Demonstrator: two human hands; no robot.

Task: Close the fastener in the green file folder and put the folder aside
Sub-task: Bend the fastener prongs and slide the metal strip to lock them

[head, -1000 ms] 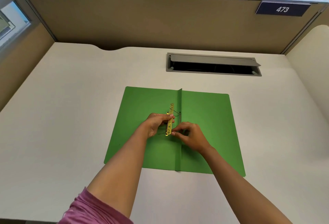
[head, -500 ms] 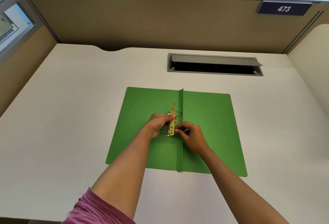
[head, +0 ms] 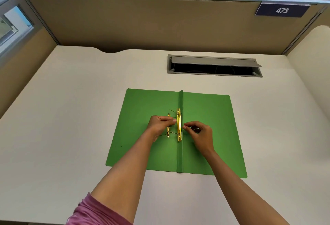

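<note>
The green file folder (head: pixel 210 117) lies open and flat on the desk, its spine fold running toward me. A long gold fastener bar (head: pixel 179 135) stands right beside the spine. A shorter gold strip (head: pixel 168 132) lies to its left, joined to it by thin metal prongs. My left hand (head: pixel 159 126) rests over the shorter strip, and its fingertips pinch the long bar from the left. From the right, the pinched fingertips of my right hand (head: pixel 200 133) touch the same bar.
A grey cable hatch (head: pixel 214 60) is open in the desk behind the folder. Tan partition walls (head: pixel 142 21) close off the back and both sides, with a "473" sign (head: pixel 282 10) at the top right. Bare desk surrounds the folder.
The long gold bar has moved right, up against the spine, which uncovers the shorter gold strip and the prongs to its left. Both hands stay on the fastener.
</note>
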